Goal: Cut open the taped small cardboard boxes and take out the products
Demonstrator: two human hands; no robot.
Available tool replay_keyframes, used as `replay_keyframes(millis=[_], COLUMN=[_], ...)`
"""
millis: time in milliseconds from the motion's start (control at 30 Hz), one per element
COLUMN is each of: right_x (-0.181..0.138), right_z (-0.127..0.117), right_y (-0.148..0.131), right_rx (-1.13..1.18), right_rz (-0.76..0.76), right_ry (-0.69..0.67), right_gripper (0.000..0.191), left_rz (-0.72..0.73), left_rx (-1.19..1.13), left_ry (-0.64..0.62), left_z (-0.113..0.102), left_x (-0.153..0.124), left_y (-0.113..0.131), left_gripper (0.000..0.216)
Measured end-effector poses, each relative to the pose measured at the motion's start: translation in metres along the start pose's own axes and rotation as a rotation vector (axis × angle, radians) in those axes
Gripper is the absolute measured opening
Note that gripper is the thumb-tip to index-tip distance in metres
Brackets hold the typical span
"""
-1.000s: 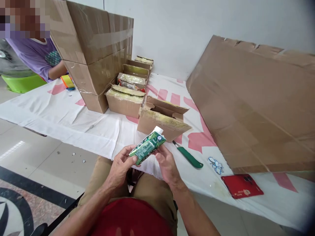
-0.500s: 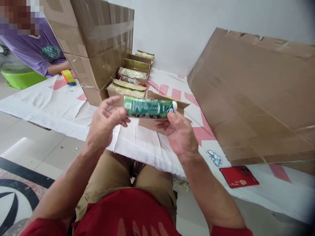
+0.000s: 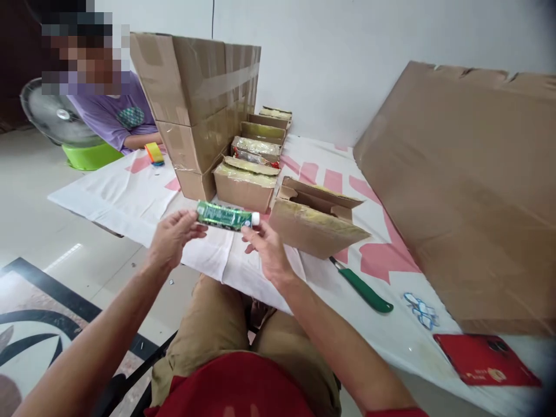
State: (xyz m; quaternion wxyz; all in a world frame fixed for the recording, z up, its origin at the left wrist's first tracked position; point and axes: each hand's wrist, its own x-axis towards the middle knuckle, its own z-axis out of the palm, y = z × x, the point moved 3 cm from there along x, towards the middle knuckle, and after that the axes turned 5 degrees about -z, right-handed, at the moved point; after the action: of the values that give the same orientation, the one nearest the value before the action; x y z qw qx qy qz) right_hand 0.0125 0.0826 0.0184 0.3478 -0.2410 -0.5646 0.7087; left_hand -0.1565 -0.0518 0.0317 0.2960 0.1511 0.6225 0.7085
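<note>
Held slantwise a second ago, the green carton (image 3: 223,216) is now nearly level, its cap to the right, above the near edge of the worktop (image 3: 108,188). The left hand (image 3: 172,236) pinches its base end, the right hand (image 3: 270,250) its capped end, so it remains in handling, not set down.

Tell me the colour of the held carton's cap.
White: the cap on the right end of the carton, seen best in the head view.
</note>
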Motion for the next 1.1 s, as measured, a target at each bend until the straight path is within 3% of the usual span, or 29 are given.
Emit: replay_keyframes(millis=[100,200,433,633,767,867,1000,1100], right_x=[0.016,0.04,0.096,0.102,0.104,0.091,0.033,-0.031], right_z=[-0.001,-0.004,-0.016,-0.026,-0.021,-0.018,-0.037,-0.076], right_y=[0.057,0.088,0.12,0.14,0.143,0.133,0.102,0.069], right_rx=[0.012,-0.001,-0.076,-0.156,-0.195,-0.22,-0.248,-0.367], right_rz=[0.124,0.133,0.068,0.043,0.047,0.034,0.003,-0.059], right_ry=[0.092,0.158,0.322,0.314,0.274,0.235,0.073,-0.028], right_gripper=[0.044,0.045,0.057,0.069,0.069,0.065,0.039,0.027], left_rz=[-0.202,-0.234,-0.206,-0.185,-0.141,-0.085,0.047,0.189], left_rx=[0.051,0.072,0.124,0.161,0.185,0.245,0.363,0.473], left_ry=[0.062,0.079,0.077,0.079,0.115,0.142,0.14,-0.002], left_z=[-0.009,0.0,0.041,0.052,0.053,0.054,0.051,0.055], left_x=[0.022,0.052,0.137,0.165,0.166,0.149,0.101,0.066], left_y=[-0.049,-0.072,-0.091,-0.11,-0.108,-0.1,-0.093,-0.095], left_gripper=[0.038,0.029,0.017,0.015,0.016,0.021,0.042,0.04])
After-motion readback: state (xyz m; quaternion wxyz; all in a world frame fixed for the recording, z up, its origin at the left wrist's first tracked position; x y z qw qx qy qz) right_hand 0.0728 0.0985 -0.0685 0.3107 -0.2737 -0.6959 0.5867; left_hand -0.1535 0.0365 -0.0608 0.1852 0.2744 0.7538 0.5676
